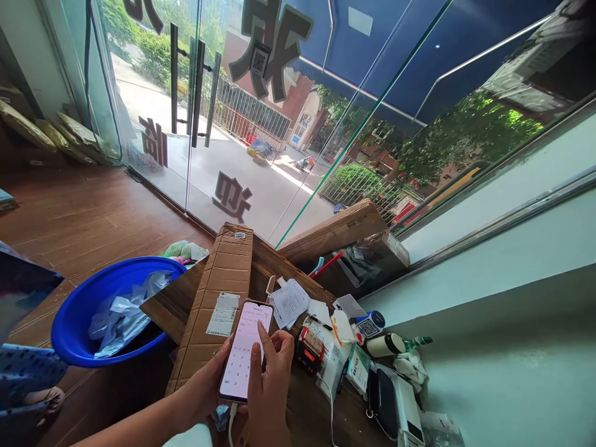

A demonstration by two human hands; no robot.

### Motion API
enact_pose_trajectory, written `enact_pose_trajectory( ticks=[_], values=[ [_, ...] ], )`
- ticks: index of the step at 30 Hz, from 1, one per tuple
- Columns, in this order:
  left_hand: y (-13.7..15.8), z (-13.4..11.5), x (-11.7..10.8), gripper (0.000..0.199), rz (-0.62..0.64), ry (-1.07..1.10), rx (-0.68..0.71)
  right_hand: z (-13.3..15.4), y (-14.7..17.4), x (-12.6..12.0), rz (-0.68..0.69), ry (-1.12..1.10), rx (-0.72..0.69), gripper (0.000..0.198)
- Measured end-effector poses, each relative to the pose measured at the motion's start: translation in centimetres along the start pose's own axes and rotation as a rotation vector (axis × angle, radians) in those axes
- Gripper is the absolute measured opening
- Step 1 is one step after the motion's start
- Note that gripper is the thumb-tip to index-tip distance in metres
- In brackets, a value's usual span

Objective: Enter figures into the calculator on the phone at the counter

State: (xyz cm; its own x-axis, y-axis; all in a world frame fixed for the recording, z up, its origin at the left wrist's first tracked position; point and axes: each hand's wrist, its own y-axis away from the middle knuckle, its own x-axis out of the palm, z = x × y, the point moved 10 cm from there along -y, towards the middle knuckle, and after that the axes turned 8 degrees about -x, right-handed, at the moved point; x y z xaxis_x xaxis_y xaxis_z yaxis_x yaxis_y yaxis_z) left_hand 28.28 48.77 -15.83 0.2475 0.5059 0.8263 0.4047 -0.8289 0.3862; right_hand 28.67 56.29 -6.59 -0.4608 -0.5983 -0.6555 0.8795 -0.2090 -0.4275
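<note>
Phone (246,351) low centre of view, upright in portrait, glossy slab, pink-white screen showing a numeric keypad. Cradled from the 9 o'clock side by left hand (212,385), fingers wrapped behind and clamped on the phone's left edge. Right hand (270,379) at 3 o'clock of it, thumb laid across the screen, remaining fingers curled together behind the right edge. White cable hanging from the bottom port.

To key well: hold left grip steady, tap with thumb pad only, watch glare from the glass, avoid tugging the cable.

Under and at 11 o'clock of phone: long box (218,298), corrugated cardboard, ribbed face, white printed label (222,315) stuck flat. At 1 o'clock: loose paper slips (289,302), thin, creased. At 3 o'clock: clutter of small packets, a QR card (369,325), a white bottle (386,345) lying on its side. At 4 o'clock: black-and-white device (395,406), hard plastic. At 9 o'clock: blue basin (74,323), smooth round plastic, holding crumpled clear bags (123,313). Beyond at 12: glass doors (195,124), wood-plank floor (79,217).
</note>
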Motion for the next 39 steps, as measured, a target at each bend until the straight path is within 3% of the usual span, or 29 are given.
enact_pose_trajectory(
  ticks=[3,8,12,15,18,20,23,25,27,29,32,39],
  values=[
    [0.0,0.0,-0.1,0.111,-0.016,-0.013,-0.008,-0.1,-0.1,0.0,-0.005,0.002,-0.017,0.041],
    [0.2,-0.1,0.1,0.098,0.008,-0.009,0.007,0.1,-0.2,-0.1,-0.024,0.020,-0.039,0.041],
    [0.0,0.0,0.0,0.098,0.003,-0.006,0.011,0.1,0.0,-0.1,-0.020,0.001,-0.018,0.041],
    [-0.2,0.3,-0.2,0.094,0.001,-0.013,-0.004,-0.5,0.2,-0.5,-0.068,-0.057,0.032,0.047],
    [-0.2,0.3,-0.3,0.092,0.002,-0.044,0.007,-2.5,0.3,-1.0,-0.188,-0.194,0.172,0.062],
    [-0.2,0.2,-0.3,0.098,-0.017,-0.052,0.001,-4.1,0.2,-0.3,-0.201,-0.391,0.285,0.067],
    [-0.1,0.2,-0.5,0.114,-0.060,-0.051,-0.013,-5.5,0.3,2.8,-0.062,-0.747,0.485,0.060],
    [-0.2,0.2,-0.6,0.110,-0.054,-0.059,-0.007,-5.8,0.8,4.3,-0.007,-0.894,0.604,0.054],
    [-0.4,0.5,-0.6,0.097,-0.038,-0.065,-0.016,-5.9,1.2,4.9,-0.040,-0.983,0.666,0.051],
    [-0.5,1.0,-1.0,0.092,-0.045,-0.073,-0.043,-5.9,1.4,5.2,-0.098,-1.048,0.686,0.050],
    [-0.3,1.1,-1.2,0.101,-0.064,-0.075,-0.039,-5.9,1.5,5.6,-0.135,-1.090,0.689,0.051],
    [0.2,0.9,-0.7,0.096,-0.051,-0.077,-0.037,-6.5,1.6,6.4,-0.027,-1.075,0.652,0.054]
  ],
)
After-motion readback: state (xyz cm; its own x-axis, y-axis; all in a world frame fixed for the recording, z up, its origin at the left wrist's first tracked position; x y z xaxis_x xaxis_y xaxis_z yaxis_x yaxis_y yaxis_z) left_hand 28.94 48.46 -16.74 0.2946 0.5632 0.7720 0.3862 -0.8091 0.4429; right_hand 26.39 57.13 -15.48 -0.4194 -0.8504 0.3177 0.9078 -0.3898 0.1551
